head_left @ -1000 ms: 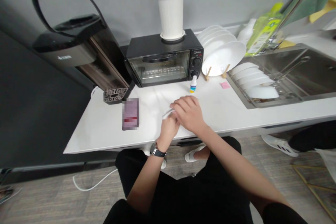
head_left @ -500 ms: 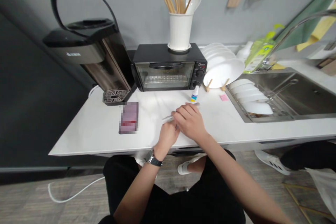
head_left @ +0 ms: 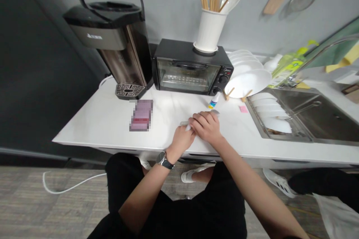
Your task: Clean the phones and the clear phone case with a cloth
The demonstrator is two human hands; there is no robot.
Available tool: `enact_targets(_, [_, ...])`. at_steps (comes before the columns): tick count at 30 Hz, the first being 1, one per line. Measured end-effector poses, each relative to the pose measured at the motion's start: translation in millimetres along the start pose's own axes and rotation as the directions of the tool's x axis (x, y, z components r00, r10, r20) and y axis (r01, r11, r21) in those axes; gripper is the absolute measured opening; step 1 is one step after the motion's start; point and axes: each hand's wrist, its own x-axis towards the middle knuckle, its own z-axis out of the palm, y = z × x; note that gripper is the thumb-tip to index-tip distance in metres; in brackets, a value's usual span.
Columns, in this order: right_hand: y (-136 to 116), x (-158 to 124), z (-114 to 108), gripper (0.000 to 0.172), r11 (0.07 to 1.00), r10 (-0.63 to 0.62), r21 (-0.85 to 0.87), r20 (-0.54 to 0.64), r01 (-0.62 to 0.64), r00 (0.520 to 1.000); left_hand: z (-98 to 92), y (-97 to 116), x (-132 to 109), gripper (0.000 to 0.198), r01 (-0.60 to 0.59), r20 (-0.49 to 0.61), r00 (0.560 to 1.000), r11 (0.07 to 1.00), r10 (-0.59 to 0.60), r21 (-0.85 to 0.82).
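Note:
My left hand (head_left: pixel 183 139), with a watch on its wrist, is at the counter's front edge, closed, its fingers partly hidden by my right hand. My right hand (head_left: pixel 206 125) lies over it with bent fingers pressed together. A slim whitish object (head_left: pixel 184 123) sticks out to the left of my hands, and a greyish rounded end (head_left: pixel 215 112) shows past my right fingers. What it is, I cannot make out. Just behind my right hand, a small white bottle (head_left: pixel 214 101) with a blue and yellow label leans on the counter (head_left: pixel 98 119).
A purple pixelated item (head_left: pixel 141 115) lies left. Behind are a water dispenser (head_left: pixel 112 37), a toaster oven (head_left: pixel 190 67) bearing a white cup (head_left: pixel 211 30) of chopsticks, and racked plates (head_left: pixel 249 80). A sink (head_left: pixel 331 115) is right; another person's shoe (head_left: pixel 279 182) is below.
The view has tilted and shifted, so the counter items appear moved. My hands stay together on the slim object; a pale tip now shows between them.

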Motion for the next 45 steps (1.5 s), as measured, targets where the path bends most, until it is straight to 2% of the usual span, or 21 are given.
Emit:
enact_targets(2, [9.8,-1.1,2.0,0.022,1.000,0.030,0.007,-0.035,-0.030,0.999,0.1,-1.3,0.2,0.017,-0.040,0.009,0.999,0.999,0.040,0.023])
enact_targets(4, [18.5,-1.8,2.9,0.024,0.991,0.131,0.013,-0.091,-0.131,0.987,0.2,-2.2,1.0,0.020,-0.077,0.026,0.997,0.996,0.076,0.050])
enact_targets(7, [17.8,-2.3,4.8,0.025,0.979,0.203,0.022,-0.145,-0.202,0.969,2.1,-3.6,2.1,0.019,-0.097,0.042,0.995,0.991,0.093,0.091])
enact_targets(11, [11.5,-0.3,8.9,0.018,0.999,0.013,0.041,-0.132,-0.008,0.991,6.2,-4.9,2.6,0.019,-0.103,0.064,0.994,0.983,0.094,0.153])
enact_targets(13, [17.5,0.2,11.3,0.017,0.998,-0.026,0.054,-0.135,0.034,0.991,7.4,-4.6,2.8,0.021,-0.110,0.079,0.992,0.977,0.097,0.181])
enact_targets(16, [28.0,-3.1,16.3,0.023,0.991,0.134,0.054,-0.185,-0.126,0.973,8.7,-4.1,3.3,0.025,-0.135,0.114,0.987,0.968,0.113,0.211])
enact_targets(18, [27.2,-6.9,19.9,0.025,0.984,0.180,0.038,-0.220,-0.176,0.959,10.0,-4.4,3.9,0.024,-0.155,0.136,0.983,0.961,0.126,0.230])
enact_targets(19, [24.3,-8.4,21.1,0.025,0.988,0.153,0.029,-0.229,-0.151,0.961,10.7,-4.8,4.1,0.024,-0.164,0.146,0.981,0.957,0.131,0.241])
enact_targets(22, [16.1,-9.3,19.6,0.020,0.999,-0.040,0.021,-0.214,0.045,0.976,12.6,-5.2,4.5,0.023,-0.179,0.167,0.977,0.944,0.136,0.277])
enact_targets(24, [18.1,-7.8,13.9,0.019,0.993,-0.109,0.015,-0.182,0.114,0.977,12.6,-4.1,4.5,0.025,-0.182,0.177,0.975,0.941,0.135,0.285])
enact_targets(26, [24.6,-6.2,7.0,0.023,0.999,-0.050,-0.001,-0.144,0.050,0.988,11.9,-2.1,4.6,0.026,-0.183,0.181,0.974,0.944,0.137,0.273])
enact_targets(29, [26.5,-4.7,0.5,0.027,0.986,0.163,-0.013,-0.125,-0.166,0.979,11.2,-0.8,4.8,0.025,-0.177,0.168,0.976,0.955,0.138,0.240])
enact_targets(31, [16.9,-4.4,0.4,0.025,0.979,0.200,0.000,-0.133,-0.202,0.971,12.0,-2.4,4.4,0.024,-0.159,0.156,0.980,0.961,0.125,0.227])
enact_targets(34, [0.1,-4.4,3.4,0.017,0.992,0.055,0.123,-0.116,-0.040,0.992,14.1,-6.3,3.0,0.024,-0.130,0.142,0.985,0.967,0.100,0.218])
enact_targets(36, [-1.3,-4.7,5.4,0.013,0.977,-0.014,0.212,-0.106,0.036,0.994,14.6,-7.9,2.4,0.025,-0.121,0.132,0.987,0.970,0.095,0.209])
enact_targets(37, [1.7,-5.2,6.4,0.014,0.972,0.006,0.233,-0.109,0.020,0.994,14.4,-8.2,2.3,0.025,-0.120,0.128,0.987,0.972,0.095,0.202])
enact_targets(39, [11.3,-7.4,8.7,0.019,0.966,0.134,0.239,-0.133,-0.100,0.982,13.1,-7.9,2.6,0.026,-0.118,0.120,0.988,0.975,0.097,0.186])
enact_targets(42, [20.2,-12.9,14.5,0.027,0.919,0.345,0.264,-0.177,-0.293,0.922,10.0,-6.6,3.5,0.027,-0.117,0.110,0.989,0.980,0.100,0.164])
enact_targets(45, [13.6,-17.3,21.3,0.030,0.873,0.446,0.310,-0.199,-0.376,0.873,7.8,-5.1,4.0,0.027,-0.109,0.115,0.989,0.982,0.092,0.151])
